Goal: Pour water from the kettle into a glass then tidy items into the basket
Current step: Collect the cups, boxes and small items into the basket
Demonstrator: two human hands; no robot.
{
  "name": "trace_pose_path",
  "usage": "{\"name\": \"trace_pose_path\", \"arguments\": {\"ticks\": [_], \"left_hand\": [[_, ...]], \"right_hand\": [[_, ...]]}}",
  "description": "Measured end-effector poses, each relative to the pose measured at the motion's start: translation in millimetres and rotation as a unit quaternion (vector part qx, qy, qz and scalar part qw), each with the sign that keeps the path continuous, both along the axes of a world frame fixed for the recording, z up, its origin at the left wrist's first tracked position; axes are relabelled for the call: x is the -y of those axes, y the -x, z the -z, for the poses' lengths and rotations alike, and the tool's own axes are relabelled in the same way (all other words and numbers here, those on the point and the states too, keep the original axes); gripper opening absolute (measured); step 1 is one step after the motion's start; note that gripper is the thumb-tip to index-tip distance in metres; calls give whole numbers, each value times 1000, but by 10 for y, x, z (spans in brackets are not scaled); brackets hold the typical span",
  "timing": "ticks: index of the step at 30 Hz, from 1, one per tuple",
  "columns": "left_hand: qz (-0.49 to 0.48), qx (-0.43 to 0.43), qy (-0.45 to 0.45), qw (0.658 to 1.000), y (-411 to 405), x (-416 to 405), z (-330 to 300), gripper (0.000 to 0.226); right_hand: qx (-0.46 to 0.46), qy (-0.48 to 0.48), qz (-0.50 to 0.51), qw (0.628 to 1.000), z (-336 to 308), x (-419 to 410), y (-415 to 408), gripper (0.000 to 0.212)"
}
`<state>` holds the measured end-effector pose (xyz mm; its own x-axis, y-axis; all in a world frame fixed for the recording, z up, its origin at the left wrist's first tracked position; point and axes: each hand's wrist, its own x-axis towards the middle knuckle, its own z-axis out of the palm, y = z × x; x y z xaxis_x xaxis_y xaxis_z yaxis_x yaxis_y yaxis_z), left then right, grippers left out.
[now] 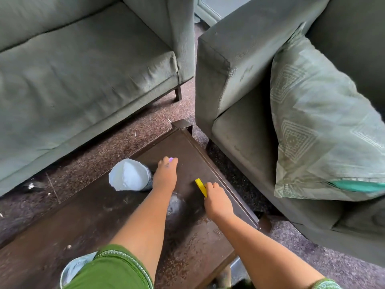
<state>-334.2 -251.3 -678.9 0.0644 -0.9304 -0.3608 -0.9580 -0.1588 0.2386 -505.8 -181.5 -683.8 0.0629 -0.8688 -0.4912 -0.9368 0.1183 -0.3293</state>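
On the dark brown coffee table [87, 222], my left hand [165, 176] reaches forward and pinches a small purple object [171, 159] at its fingertips. It is just right of a round basket [129, 175] with a pale lining. My right hand [217, 202] grips a flat yellow object [200, 186] near the table's right edge. Between my forearms stands a clear round glass [176, 205], seen from above. No kettle is recognisable in view.
A second pale round container [73, 268] shows at the bottom left, half hidden by my green sleeve. One grey sofa [83, 69] stands beyond the table, another [239, 69] with a patterned cushion [323, 122] to the right. Speckled carpet [145, 122] lies between them.
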Motion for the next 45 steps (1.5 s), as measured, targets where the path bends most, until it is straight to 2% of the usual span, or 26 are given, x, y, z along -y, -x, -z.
{"name": "trace_pose_path", "arguments": {"ticks": [4, 7, 9, 11, 13, 16, 21, 29, 34, 36, 39, 42, 45], "left_hand": [[-9, -1, 2, 1000, 58, -96, -119, 21], [-19, -22, 11, 999, 110, -216, -387, 10], [-35, -34, 26, 998, 153, -325, -660, 13], [-40, -39, 44, 997, 184, -464, -995, 24], [-44, -56, 62, 996, 187, -634, -1363, 38], [-82, -72, 111, 988, 93, -936, -1870, 35], [-192, -43, 143, 970, -290, -1593, -2597, 22], [-367, -51, 187, 910, -1177, -2990, -2935, 12], [-445, -90, 225, 862, -1735, -4147, -3117, 14], [-463, -46, 209, 860, -2011, -4762, -3220, 16], [-457, 65, 221, 859, -2493, -5690, -3321, 14], [-462, 148, 195, 852, -2940, -6453, -3415, 16], [-486, 157, 181, 840, -3271, -6962, -3514, 26]], "right_hand": [[-4, 5, 11, 1000, -103, 101, 24, 15], [31, 11, 53, 998, -344, 123, 13, 13], [58, 14, 71, 996, -570, 111, 12, 12], [81, 18, 83, 993, -867, 84, -2, 5], [95, 22, 79, 992, -1200, 42, -48, 7], [102, 35, 22, 994, -1701, -85, -174, 6], [122, 60, -86, 987, -2391, -418, -614, 10], [119, 76, -232, 962, -2972, -1107, -1589, 25], [99, 98, -325, 935, -3160, -1858, -2403, 19], [106, 103, -354, 923, -3225, -2290, -2777, 18], [109, 103, -404, 902, -3327, -2931, -3339, 22], [139, 91, -410, 897, -3394, -3518, -3835, 19], [141, 71, -427, 890, -3403, -4047, -4246, 14]]}}
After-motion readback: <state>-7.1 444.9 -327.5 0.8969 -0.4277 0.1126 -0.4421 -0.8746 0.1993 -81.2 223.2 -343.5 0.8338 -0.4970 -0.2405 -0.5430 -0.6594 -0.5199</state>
